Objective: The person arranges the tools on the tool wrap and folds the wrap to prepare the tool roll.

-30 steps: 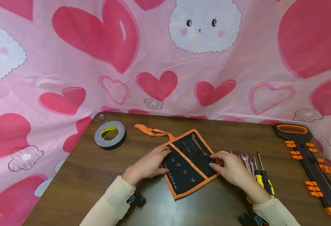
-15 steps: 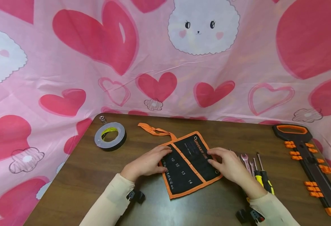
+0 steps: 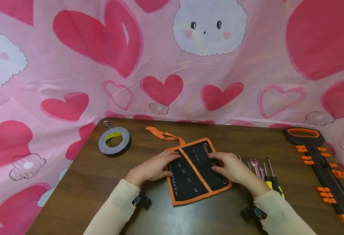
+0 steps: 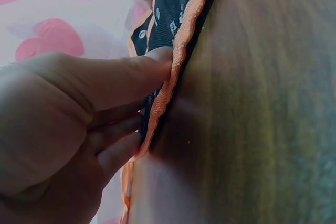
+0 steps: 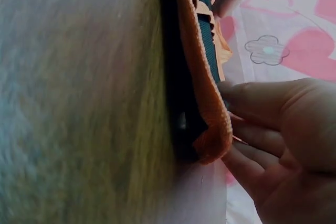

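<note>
Head view: both hands lie on a black, orange-edged tool pouch (image 3: 193,173) spread flat on the worktop (image 3: 81,182). The left hand (image 3: 154,168) presses its left edge, the right hand (image 3: 230,168) its right half, fingers fairly straight. Wrenches and screwdrivers (image 3: 264,173) lie just right of the right hand.

Left wrist view alone shows the thumb (image 4: 126,77) over the orange binding, fingers beneath.

Right wrist view alone shows fingertips (image 5: 247,103) lifting the pouch's edge.
</note>
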A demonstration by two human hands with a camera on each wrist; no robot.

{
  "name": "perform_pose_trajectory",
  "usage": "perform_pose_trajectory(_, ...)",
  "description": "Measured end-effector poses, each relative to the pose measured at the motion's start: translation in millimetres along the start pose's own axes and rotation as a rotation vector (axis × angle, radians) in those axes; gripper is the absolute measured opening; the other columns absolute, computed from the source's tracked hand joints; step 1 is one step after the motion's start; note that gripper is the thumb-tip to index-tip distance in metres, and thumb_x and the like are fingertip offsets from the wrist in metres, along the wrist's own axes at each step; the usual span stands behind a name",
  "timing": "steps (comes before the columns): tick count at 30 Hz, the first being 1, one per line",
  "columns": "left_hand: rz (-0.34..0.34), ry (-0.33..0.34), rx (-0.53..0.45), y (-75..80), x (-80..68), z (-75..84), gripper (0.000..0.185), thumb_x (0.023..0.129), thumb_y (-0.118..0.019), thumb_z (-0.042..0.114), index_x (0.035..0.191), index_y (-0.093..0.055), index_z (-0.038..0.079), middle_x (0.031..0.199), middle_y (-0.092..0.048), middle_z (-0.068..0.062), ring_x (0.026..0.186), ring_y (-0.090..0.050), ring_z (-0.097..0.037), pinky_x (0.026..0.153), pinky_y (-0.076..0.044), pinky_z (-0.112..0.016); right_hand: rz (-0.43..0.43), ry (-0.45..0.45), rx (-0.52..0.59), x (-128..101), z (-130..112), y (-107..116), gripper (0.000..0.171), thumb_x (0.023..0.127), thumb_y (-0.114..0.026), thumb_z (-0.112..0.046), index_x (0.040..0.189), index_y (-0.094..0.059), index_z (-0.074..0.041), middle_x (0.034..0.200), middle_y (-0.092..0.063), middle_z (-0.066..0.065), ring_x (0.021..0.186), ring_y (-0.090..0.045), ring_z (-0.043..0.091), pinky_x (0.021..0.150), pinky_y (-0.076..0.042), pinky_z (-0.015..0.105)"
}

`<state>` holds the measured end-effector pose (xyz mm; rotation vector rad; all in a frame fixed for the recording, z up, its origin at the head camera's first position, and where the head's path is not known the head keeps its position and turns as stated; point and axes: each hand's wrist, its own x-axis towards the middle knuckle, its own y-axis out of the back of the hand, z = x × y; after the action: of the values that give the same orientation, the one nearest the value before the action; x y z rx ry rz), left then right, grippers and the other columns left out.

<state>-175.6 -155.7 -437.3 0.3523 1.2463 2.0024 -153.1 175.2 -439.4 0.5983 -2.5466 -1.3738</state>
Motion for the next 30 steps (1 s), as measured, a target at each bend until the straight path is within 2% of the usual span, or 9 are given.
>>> perform_pose_trajectory(8, 0.019, 0.01, 0.018, -2.7, -0.1, 0.4, 0.063, 0.101, -0.078, 0.019, 0.158, -0.053, 0.007, 0.164, -0.052, -0.011, 0.156, -0.045, -0.03, 0.128, -0.04, -0.051, -0.003, 0.056, -0.093, -1.8, -3.2, -2.3, 0.042, 0.095, -0.082, -0.009, 0.135, -0.072, 0.0, 0.144, -0.068, 0.022, 0.135, -0.064, 0.044, 0.112, -0.051, 0.063)
perform_pose_trajectory(15, 0.011, 0.069, -0.02, -5.9, -2.3, 4.2, 0.063, 0.101, -0.079, 0.03, 0.156, -0.056, 0.011, 0.164, -0.053, -0.009, 0.155, -0.046, -0.029, 0.128, -0.04, -0.051, 0.034, 0.053, -0.105, -3.5, -4.1, -4.0, 0.041, 0.094, -0.082, -0.008, 0.133, -0.073, 0.0, 0.141, -0.07, 0.021, 0.133, -0.065, 0.043, 0.112, -0.052, 0.062)
perform_pose_trajectory(21, 0.003, 0.089, -0.042, -9.2, -5.9, 10.8, 0.069, 0.098, -0.081, 0.037, 0.157, -0.055, 0.012, 0.166, -0.05, -0.006, 0.157, -0.044, -0.027, 0.13, -0.038, -0.051, 0.042, 0.019, -0.111, -8.9, -5.0, -7.0, 0.04, 0.092, -0.085, -0.011, 0.129, -0.075, 0.0, 0.138, -0.07, 0.02, 0.131, -0.064, 0.044, 0.112, -0.05, 0.064)
perform_pose_trajectory(30, 0.017, 0.049, -0.018, -10.2, -0.2, 12.4, 0.067, 0.099, -0.081, 0.03, 0.157, -0.054, 0.009, 0.166, -0.049, -0.009, 0.156, -0.045, -0.029, 0.129, -0.039, -0.051, 0.086, -0.048, -0.123, -13.9, -7.6, -12.4, 0.038, 0.091, -0.086, -0.013, 0.125, -0.077, 0.001, 0.136, -0.068, 0.02, 0.128, -0.062, 0.042, 0.112, -0.05, 0.063)
